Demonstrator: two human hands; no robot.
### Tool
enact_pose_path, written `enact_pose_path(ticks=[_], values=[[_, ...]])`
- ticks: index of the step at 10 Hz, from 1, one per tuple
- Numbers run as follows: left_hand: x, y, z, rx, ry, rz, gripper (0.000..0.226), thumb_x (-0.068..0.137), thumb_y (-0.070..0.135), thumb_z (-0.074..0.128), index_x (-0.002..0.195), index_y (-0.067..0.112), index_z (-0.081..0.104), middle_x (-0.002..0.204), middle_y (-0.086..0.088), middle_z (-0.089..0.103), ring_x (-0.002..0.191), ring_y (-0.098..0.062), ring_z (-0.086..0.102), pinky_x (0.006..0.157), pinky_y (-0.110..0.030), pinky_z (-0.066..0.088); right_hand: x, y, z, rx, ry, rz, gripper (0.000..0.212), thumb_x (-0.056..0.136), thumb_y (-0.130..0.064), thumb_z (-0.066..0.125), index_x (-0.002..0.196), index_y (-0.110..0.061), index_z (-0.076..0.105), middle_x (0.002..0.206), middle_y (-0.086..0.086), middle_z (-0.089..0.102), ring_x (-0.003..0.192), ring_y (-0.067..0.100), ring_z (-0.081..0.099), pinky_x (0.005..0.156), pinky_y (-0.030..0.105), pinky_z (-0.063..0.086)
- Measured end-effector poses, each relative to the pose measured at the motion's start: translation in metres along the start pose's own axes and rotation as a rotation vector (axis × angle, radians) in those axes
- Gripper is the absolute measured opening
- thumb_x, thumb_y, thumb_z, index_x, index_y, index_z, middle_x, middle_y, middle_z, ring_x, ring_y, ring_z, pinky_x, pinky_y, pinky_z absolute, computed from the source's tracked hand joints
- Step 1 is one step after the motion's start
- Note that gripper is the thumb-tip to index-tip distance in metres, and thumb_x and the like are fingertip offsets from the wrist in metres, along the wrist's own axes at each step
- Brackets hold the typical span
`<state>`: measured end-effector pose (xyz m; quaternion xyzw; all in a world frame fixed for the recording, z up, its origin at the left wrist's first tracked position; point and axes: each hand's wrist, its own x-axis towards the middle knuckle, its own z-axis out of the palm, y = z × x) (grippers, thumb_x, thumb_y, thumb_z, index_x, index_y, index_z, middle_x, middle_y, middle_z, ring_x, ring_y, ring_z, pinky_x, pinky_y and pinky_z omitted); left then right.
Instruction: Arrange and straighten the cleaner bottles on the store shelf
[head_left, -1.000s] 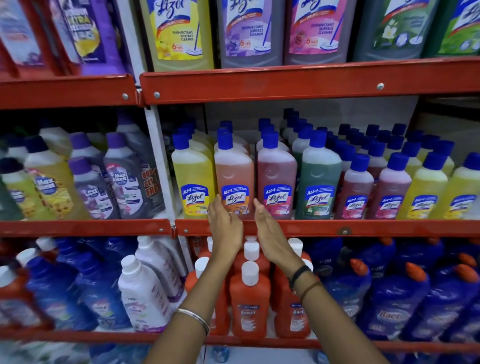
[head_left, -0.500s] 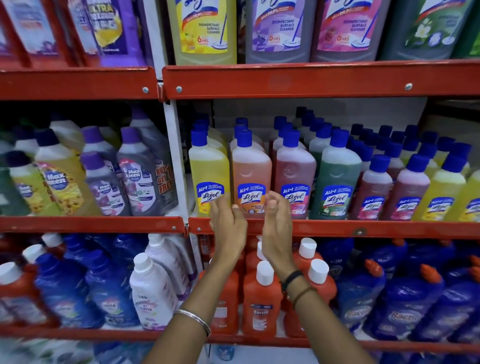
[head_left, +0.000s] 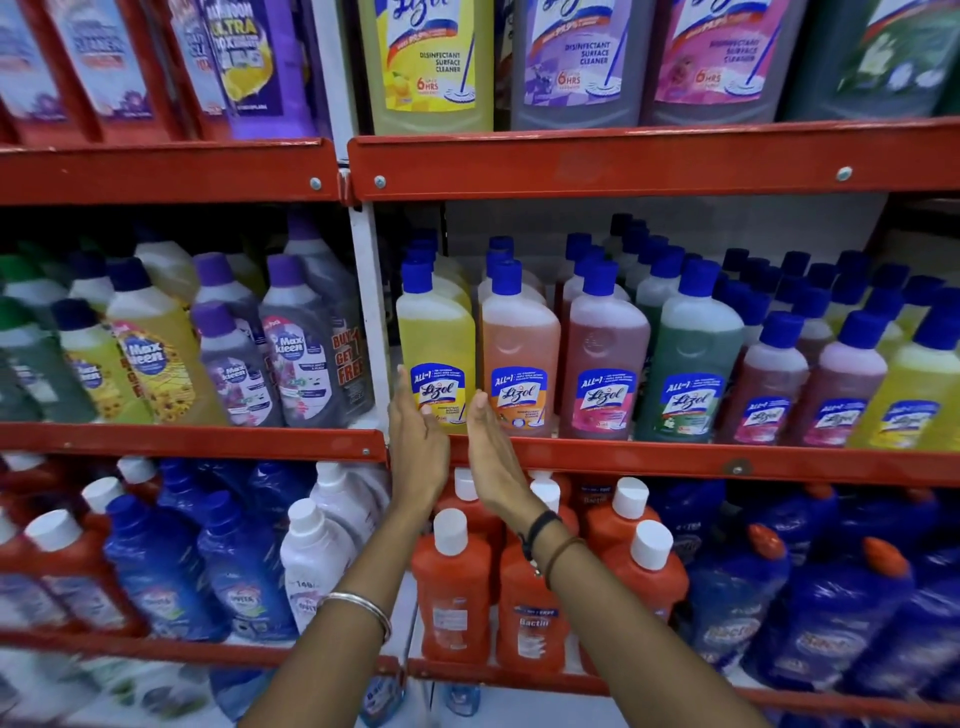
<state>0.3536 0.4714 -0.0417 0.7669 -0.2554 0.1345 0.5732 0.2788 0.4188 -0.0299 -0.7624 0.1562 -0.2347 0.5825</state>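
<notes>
A yellow Lizol bottle (head_left: 435, 332) with a blue cap stands upright at the left end of the middle shelf (head_left: 675, 460), front row. An orange bottle (head_left: 521, 343), a pink bottle (head_left: 605, 353) and a green bottle (head_left: 693, 358) stand to its right. My left hand (head_left: 417, 447) is flat, fingers straight, against the yellow bottle's lower left side. My right hand (head_left: 491, 457) is flat too, with its fingertips in the gap between the yellow and orange bottles. Neither hand wraps around a bottle.
A white upright post (head_left: 370, 312) stands just left of the yellow bottle. Maxkleen bottles (head_left: 296, 348) fill the left bay. Orange Bactin bottles (head_left: 457, 587) and blue bottles (head_left: 831, 597) sit on the shelf below, and large Lizol cans (head_left: 431, 62) above.
Both hands have shifted left, from flanking the orange bottle to flanking the yellow bottle. The view has moved closer to the shelf.
</notes>
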Motion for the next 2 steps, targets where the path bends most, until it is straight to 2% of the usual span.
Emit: enact_pose_path(ticks=[1, 2], values=[[-0.001, 0.001, 0.0, 0.014, -0.009, -0.015, 0.056, 0.093, 0.007, 0.034, 0.145, 0.014, 0.013, 0.149, -0.016, 0.028, 0.137, -0.027, 0.027, 0.111, -0.033, 0.022, 0.004, 0.003, -0.007, 0.054, 0.03, -0.004, 0.115, 0.059, -0.093, 0.01, 0.146, -0.02, 0.027, 0.157, 0.0, 0.026, 0.145, 0.01, 0.022, 0.122, 0.039, 0.015], [-0.009, 0.012, 0.002, 0.022, 0.069, 0.031, 0.055, 0.089, 0.005, 0.039, 0.141, 0.008, 0.023, 0.142, -0.02, 0.033, 0.133, -0.033, 0.031, 0.11, -0.038, 0.025, 0.005, 0.011, -0.023, 0.191, 0.099, -0.034, 0.105, 0.065, -0.089, 0.016, 0.137, -0.018, 0.045, 0.146, 0.004, 0.047, 0.135, 0.015, 0.042, 0.116, 0.045, 0.03]])
